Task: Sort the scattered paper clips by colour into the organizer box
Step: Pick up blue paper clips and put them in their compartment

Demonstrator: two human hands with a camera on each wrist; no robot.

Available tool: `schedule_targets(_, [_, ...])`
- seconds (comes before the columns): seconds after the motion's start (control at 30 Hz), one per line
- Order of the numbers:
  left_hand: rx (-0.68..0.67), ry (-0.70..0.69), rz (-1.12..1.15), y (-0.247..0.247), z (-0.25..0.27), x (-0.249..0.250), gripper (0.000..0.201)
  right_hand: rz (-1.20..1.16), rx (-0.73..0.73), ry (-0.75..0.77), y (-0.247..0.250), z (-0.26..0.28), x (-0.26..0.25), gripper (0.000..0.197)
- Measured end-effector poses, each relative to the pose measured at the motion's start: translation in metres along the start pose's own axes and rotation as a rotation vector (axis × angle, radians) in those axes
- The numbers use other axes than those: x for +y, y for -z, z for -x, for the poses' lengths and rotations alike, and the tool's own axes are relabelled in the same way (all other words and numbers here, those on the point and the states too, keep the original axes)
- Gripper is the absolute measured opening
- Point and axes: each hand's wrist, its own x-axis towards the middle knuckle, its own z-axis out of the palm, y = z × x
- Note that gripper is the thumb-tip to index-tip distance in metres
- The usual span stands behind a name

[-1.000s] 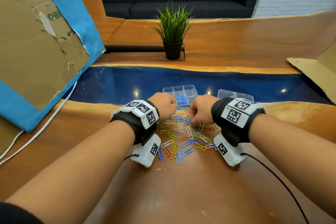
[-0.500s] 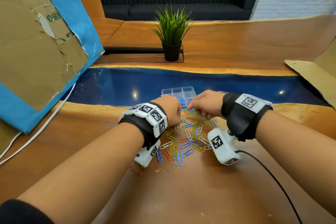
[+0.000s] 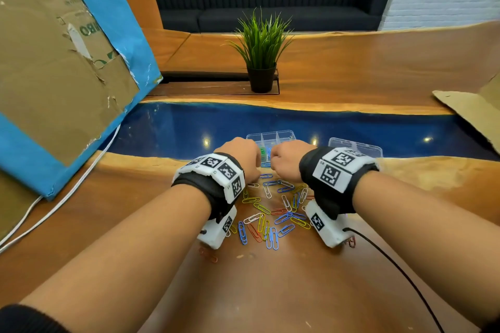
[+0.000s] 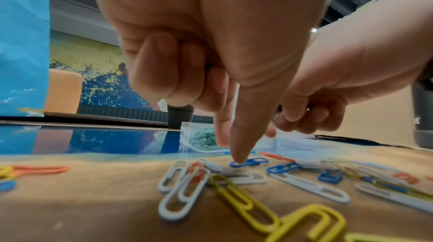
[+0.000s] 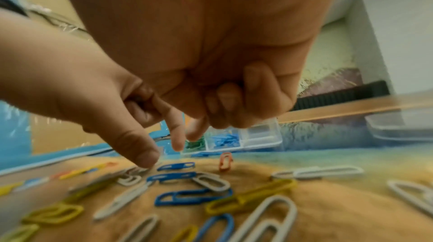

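Coloured paper clips (image 3: 270,211) lie scattered on the wooden table between my wrists. The clear organizer box (image 3: 281,133) stands just beyond them, holding green clips (image 5: 195,144) and blue clips (image 5: 222,140) in neighbouring compartments. My left hand (image 3: 240,157) points its thumb and index finger down at the pile's far end. The thumb tip (image 4: 239,157) touches one end of a blue clip (image 4: 251,161) that lies flat, and the index tip hovers behind it. My right hand (image 3: 286,159) hangs close beside it with its fingers (image 5: 232,98) curled, and I see no clip in them.
The box's clear lid (image 3: 359,144) lies to the right of the box. A potted plant (image 3: 261,62) stands beyond the blue resin strip. A cardboard panel with a blue border (image 3: 54,76) leans at left, with white cables under it. More cardboard (image 3: 470,113) lies at right.
My right hand has come back from the box's edge to the far end of the pile. My left hand has stayed at that end, now reaching down to a blue clip.
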Motion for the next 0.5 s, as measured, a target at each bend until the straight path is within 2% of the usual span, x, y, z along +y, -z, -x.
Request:
schedule_targets(0.17, [-0.012,-0.001,-0.005,0.0,0.001,0.0,0.019,0.137,-0.019,0.023,-0.001,0.001,-0.005,0.035])
schedule_targets(0.5, [-0.049,-0.038,-0.075,-0.001,-0.005,0.01,0.019,0.29,-0.037,0.009,0.002,-0.011,-0.005,0.026])
